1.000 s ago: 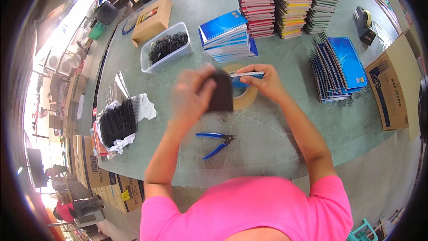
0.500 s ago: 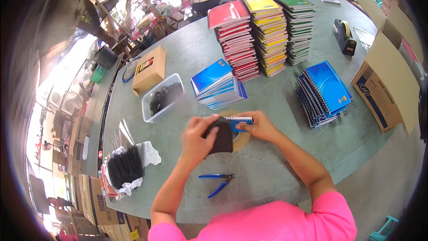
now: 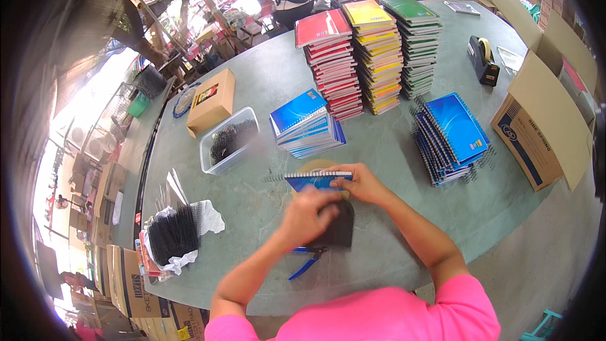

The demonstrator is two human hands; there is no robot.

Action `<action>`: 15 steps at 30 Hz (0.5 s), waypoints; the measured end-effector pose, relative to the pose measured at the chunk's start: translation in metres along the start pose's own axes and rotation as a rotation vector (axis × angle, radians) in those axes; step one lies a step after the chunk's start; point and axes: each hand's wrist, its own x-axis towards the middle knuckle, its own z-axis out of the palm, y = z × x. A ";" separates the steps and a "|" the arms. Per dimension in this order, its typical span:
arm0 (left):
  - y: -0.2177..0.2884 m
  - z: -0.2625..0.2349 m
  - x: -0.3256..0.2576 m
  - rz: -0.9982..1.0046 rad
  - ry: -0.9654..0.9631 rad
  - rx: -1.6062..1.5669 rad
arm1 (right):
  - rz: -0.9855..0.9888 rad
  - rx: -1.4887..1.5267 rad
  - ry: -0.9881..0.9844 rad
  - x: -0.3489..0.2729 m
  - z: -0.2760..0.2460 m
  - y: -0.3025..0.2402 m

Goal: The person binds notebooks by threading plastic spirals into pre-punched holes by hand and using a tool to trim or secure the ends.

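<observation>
My right hand (image 3: 361,184) pinches the end of a blue spiral notebook (image 3: 315,182), held spine up, with a loose dark coil (image 3: 273,178) sticking out past its left end. In front of the notebook is my left hand (image 3: 309,218), its fingers smeared by motion. A dark flat piece (image 3: 338,230) lies just below and right of the left fingers; whether they grip it cannot be made out. Under the notebook a tan round thing (image 3: 314,165) shows in part. Blue-handled cutters (image 3: 303,268) rest on the table, partly covered by the dark piece.
Behind stand a blue notebook stack (image 3: 306,126) and tall red (image 3: 328,69), yellow (image 3: 374,57) and green (image 3: 413,47) ones. Coiled blue notebooks (image 3: 453,132), a tape dispenser (image 3: 483,61) and an open carton (image 3: 536,120) are right; a coil tub (image 3: 230,142) and black coils (image 3: 173,237), left.
My left hand has moved down and right, away from the notebook's left end. The dark piece has shifted lower, baring the notebook's spine and coil. The right hand still holds the notebook.
</observation>
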 end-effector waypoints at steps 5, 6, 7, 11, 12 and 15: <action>-0.011 0.066 -0.050 -0.061 -0.157 -0.042 | 0.033 -0.043 0.079 0.001 0.015 -0.007; -0.014 0.063 -0.048 -0.022 -0.180 0.001 | 0.010 -0.072 0.123 0.001 0.017 -0.003; -0.016 0.059 -0.045 0.016 -0.201 0.045 | -0.021 -0.057 0.139 0.001 0.019 -0.002; -0.015 0.019 -0.025 0.121 0.102 0.101 | -0.127 0.020 0.085 0.001 0.015 -0.004; -0.014 0.010 -0.020 0.168 0.277 0.135 | -0.132 0.062 0.048 -0.002 0.016 -0.002; -0.028 -0.015 0.006 0.169 0.299 0.430 | -0.055 0.007 0.058 -0.006 0.022 -0.018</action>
